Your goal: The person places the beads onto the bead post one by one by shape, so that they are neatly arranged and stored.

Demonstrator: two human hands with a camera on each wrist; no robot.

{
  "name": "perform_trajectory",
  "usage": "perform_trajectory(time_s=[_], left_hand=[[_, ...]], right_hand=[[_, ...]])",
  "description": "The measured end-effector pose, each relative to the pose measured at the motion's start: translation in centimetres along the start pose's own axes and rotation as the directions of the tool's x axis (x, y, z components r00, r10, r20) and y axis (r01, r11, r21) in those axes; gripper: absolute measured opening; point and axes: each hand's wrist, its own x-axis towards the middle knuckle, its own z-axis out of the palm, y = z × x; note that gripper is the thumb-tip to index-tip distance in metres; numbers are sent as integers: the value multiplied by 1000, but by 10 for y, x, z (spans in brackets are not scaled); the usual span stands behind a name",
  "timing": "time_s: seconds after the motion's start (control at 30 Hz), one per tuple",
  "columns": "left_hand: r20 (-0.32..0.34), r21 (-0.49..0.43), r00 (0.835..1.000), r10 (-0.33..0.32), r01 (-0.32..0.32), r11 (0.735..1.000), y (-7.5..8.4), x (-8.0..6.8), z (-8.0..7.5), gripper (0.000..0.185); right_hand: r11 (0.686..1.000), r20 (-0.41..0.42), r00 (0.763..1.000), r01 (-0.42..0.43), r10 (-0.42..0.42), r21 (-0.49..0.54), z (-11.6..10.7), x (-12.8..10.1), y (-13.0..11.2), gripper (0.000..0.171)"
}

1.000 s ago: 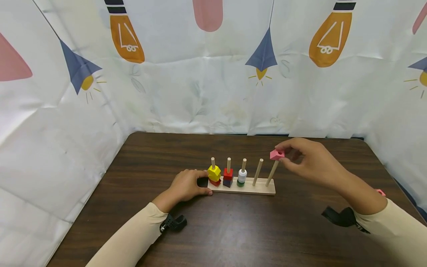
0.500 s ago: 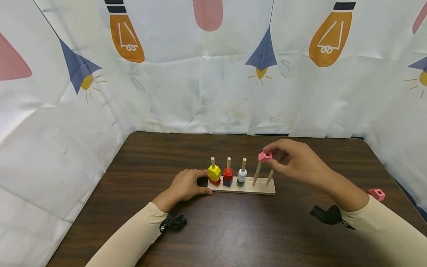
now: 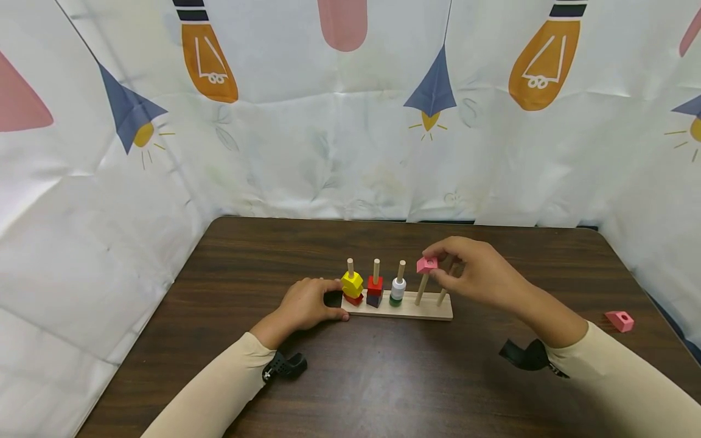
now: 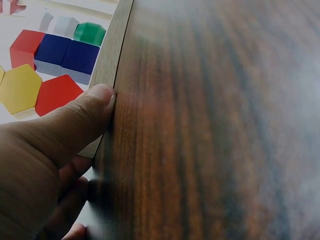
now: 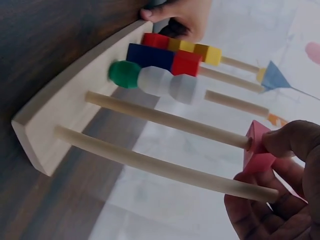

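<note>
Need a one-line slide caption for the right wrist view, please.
Right hand pinches a pink block onto the tip of the fourth peg of the wooden peg board.

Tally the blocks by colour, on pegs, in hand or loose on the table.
Yellow: 1
Red: 2, under the yellow and on the second peg
Blue: 1
White: 1
Green: 1
Pink: 2, one held by the right hand, one loose
Total: 8

Fifth peg's (image 3: 443, 291) top behind right hand (image 3: 476, 274)
</note>
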Motion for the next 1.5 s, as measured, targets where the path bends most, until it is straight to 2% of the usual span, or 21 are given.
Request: perform_trajectory(time_s=[0.2,0.43,0.6,0.7,0.83,0.93,1.1,1.5], left_hand=[[-1,1,1000,2,-2,1000,0,-1,0,60],[-15,7,1000,17,-17,1000,0,-1,0,59],[-19,5,999,26,-26,1000,0,-1,0,58],[-18,5,1000,25,-25,1000,-1,-1,1,59],[-21,4,999,27,-27,1000,-1,-2,1,59],[-20,4,999,25,-25,1000,-1,-2,2,60],[-15,3,1000,20,-20,1000,-1,-2,2,62],[-14,-1,1000,7,-7,1000,0,-1,1,60]], right_hand=[[998,21,999,-51,50,37,11,-4,7,37],[995,-3,998,-56,57,77,26,-10,19,63],[982,-21,994,-102,106,158,36,-14,27,77],[970,-10,988,-152,157,188,42,-17,31,68],[958,47,975,-221,216,184,49,-19,36,36],[955,85,969,-243,231,172,53,-19,39,22],[955,112,966,-249,233,162,60,-20,45,16],[940,152,962,-255,225,227,73,-22,58,15]])
